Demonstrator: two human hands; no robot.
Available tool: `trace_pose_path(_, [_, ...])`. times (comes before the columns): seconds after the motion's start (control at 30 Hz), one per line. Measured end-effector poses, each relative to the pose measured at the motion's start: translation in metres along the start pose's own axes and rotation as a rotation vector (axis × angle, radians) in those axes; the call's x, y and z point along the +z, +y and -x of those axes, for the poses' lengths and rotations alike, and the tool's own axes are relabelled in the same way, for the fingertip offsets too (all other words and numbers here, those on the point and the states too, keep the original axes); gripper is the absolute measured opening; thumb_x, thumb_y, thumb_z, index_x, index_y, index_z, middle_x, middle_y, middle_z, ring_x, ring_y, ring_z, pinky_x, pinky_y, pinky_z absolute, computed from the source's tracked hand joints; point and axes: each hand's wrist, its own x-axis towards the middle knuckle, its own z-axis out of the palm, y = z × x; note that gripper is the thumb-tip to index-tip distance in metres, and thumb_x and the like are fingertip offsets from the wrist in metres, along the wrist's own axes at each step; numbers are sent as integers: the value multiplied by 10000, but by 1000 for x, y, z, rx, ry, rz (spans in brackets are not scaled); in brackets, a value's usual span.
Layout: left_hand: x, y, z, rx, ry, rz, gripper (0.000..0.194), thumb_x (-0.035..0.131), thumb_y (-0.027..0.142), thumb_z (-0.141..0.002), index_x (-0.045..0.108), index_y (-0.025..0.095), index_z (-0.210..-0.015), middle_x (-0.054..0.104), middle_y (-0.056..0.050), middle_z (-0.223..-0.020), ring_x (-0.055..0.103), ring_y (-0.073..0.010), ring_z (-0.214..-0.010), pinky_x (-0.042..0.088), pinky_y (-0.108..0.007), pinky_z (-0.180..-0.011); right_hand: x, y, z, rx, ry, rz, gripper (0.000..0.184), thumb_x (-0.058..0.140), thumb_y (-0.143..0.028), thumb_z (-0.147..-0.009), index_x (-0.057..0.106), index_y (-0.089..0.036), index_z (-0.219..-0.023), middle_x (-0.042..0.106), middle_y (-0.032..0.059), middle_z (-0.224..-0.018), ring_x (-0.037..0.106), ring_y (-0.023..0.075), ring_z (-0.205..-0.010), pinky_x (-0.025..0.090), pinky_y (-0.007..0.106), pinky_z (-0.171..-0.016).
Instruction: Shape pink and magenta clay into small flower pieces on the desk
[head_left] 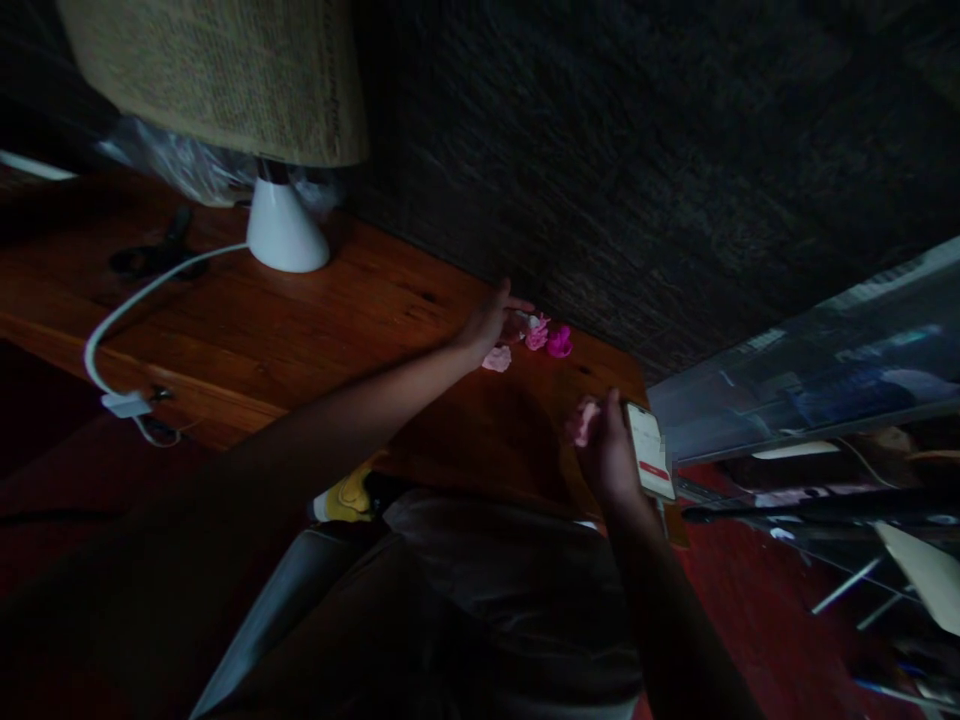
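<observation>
The right hand (609, 455) is gripping a pale flower (584, 421) pointing leftward, long axis indistinct, while the left hand (491, 322), grip unclear, is extending fingers beside pink flowers (537, 333).

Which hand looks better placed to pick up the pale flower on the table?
Probably the left hand: it is close beside that pale flower, while the right hand is farther off, near the phone, holding a pink flower.

Magenta flower (559, 341) (vivid, that) beside paler pinks
</observation>
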Motion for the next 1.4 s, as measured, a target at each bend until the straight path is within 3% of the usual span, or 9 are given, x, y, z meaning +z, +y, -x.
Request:
trace_pose_path(0.17, [0, 2, 4, -2, -27, 73, 720, 202, 697, -930, 677, 163, -842, 630, -47, -640, 531, -116, -520, 400, -241, -535, 35, -18, -61, 126, -11, -410, 673, 545, -730, -810, 193, -244, -505, 170, -101, -399, 164, 62, -308, 178, 219, -289])
trace_pose_path(0.37, [2, 1, 3, 0, -59, 82, 682, 237, 661, -947, 674, 157, -804, 612, -36, -590, 520, -112, -494, 404, -244, -526, 39, -4, -107, 96, -82, -499, 659, 517, -687, -845, 167, -244, -505, 159, -98, -386, 127, 71, -318, 179, 224, -300])
trace_pose_path(0.47, [4, -4, 3, 89, -119, -9, 632, 295, 647, -944, 675, 154, -833, 607, -30, -595, 512, -108, -493, 391, -240, -512, 33, 7, -108, -14, -136, -435, 625, 414, -745, -858, 239, -252, -516, 238, -78, -406, 242, 98, -326, 278, 246, -341])
trace_pose_path(0.6, [7, -15, 9, 327, -246, -252, 428, 513, 562, -899, 679, 169, -935, 665, -39, -745, 542, -108, -566, 405, -239, -545, 33, 9, -99, -109, -236, -334, 541, 216, -632, -953, 584, -260, -817, 691, 59, -831, 672, 226, -785, 547, 403, -697])
trace_pose_path(0.73, [8, -19, 16, 532, -303, -476, 259, 634, 419, -860, 691, 201, -988, 707, -55, -906, 618, -139, -757, 456, -255, -669, 41, 8, -94, -172, -264, -249, 455, 262, -457, -980, 621, -218, -1126, 641, 110, -1310, 568, 276, -1258, 471, 506, -1016])
trace_pose_path(0.87, [7, -17, 19, 598, -243, -609, 234, 707, 379, -805, 673, 212, -966, 677, -26, -835, 593, -145, -731, 455, -272, -683, 44, 13, -95, -209, -217, -268, 458, 263, -419, -1001, 579, -227, -1272, 628, 100, -1354, 562, 265, -1284, 464, 518, -1043])
trace_pose_path(1.0, [8, -17, 20, 608, -264, -682, 213, 736, 300, -763, 644, 210, -933, 691, -52, -936, 628, -176, -827, 471, -289, -737, 43, 16, -94, -254, -215, -268, 402, 339, -474, -1003, 629, -252, -1172, 598, 87, -1399, 479, 260, -1371, 459, 512, -1058])
trace_pose_path(1.23, [10, -23, 17, 370, -382, -485, 284, 636, 472, -835, 654, 188, -837, 623, -6, -694, 559, -131, -616, 423, -256, -574, 30, 14, -94, -227, -205, -224, 309, 629, -518, -861, 626, -265, -1037, 723, 67, -1144, 689, 253, -1010, 564, 418, -822])
trace_pose_path(1.4, [11, -18, 16, 220, -503, -299, 369, 728, 497, -741, 635, 143, -789, 597, 3, -678, 511, -85, -551, 395, -235, -533, 9, 5, -97, -334, -148, 7, 344, 721, -565, -768, 658, -228, -797, 692, 4, -811, 641, 185, -784, 520, 327, -776])
